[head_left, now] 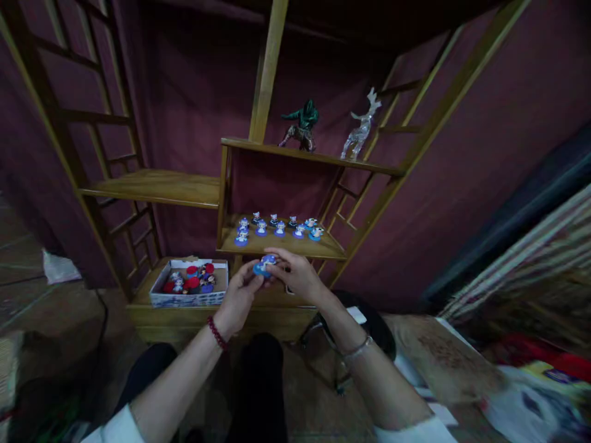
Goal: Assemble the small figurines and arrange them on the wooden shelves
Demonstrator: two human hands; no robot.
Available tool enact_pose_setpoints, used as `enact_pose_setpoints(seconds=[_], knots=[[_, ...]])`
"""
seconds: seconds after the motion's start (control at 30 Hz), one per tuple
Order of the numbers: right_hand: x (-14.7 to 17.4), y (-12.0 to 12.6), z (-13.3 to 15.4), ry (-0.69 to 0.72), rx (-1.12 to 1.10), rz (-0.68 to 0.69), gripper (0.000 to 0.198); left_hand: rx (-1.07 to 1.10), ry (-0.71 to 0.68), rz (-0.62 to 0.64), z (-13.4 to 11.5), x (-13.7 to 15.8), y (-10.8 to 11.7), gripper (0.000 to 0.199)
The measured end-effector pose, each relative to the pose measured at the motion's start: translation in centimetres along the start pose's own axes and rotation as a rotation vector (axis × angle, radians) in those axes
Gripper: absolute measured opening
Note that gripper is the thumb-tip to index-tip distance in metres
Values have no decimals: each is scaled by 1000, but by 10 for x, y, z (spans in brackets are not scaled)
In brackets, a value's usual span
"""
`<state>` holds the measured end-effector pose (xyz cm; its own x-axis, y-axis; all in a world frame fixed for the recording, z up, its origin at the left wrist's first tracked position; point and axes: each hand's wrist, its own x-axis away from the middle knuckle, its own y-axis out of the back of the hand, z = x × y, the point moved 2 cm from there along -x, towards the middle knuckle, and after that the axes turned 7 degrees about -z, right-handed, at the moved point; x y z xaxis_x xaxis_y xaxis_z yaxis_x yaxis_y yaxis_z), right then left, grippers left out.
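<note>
Both of my hands meet in front of the shelf around a small blue-and-white figurine (265, 267) on a round blue base. The fingers of my left hand (241, 292) pinch its base from the left. From the right, my right hand (295, 271) grips its upper part, which the fingers partly cover. Just beyond, several similar small figurines (279, 229) stand in rows on the low wooden shelf (277, 246). To the left of my hands sits a shallow cardboard box (189, 299) holding several figurines with red and blue bases (192, 283).
A dark green crouching figure (302, 126) and a clear deer figurine (362, 128) stand on the upper shelf (323, 157). Another wooden shelf (157, 184) juts out at left. A black stool (369, 326) stands at right, near a large cardboard piece (438, 351) and plastic bags (530, 400).
</note>
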<state>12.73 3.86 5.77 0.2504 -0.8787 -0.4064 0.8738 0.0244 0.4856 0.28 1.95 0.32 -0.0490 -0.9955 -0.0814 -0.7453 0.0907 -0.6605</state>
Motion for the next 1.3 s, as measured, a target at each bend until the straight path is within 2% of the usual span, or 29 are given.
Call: enact_pose_setpoints(seconds=[0.13,0.27,0.67,1.13,1.3], knots=[[-5,-4,-17,-7,-99,-38,33,10,19,-13,4,-7,-1,30],[-7,-7,-30,-56,-185,-42,37,49,54,-11,7,-17,-1,30],[-16,-8,-44,-139,-328,-83,39,82,71,-25,14,-34,-4,29],[-29,-8,-66,-117,-280,-152,29,115,90,-51,21,-42,-3,27],[-36,-7,-67,-129,-323,-183,28,124,91,-55,19,-43,-6,21]])
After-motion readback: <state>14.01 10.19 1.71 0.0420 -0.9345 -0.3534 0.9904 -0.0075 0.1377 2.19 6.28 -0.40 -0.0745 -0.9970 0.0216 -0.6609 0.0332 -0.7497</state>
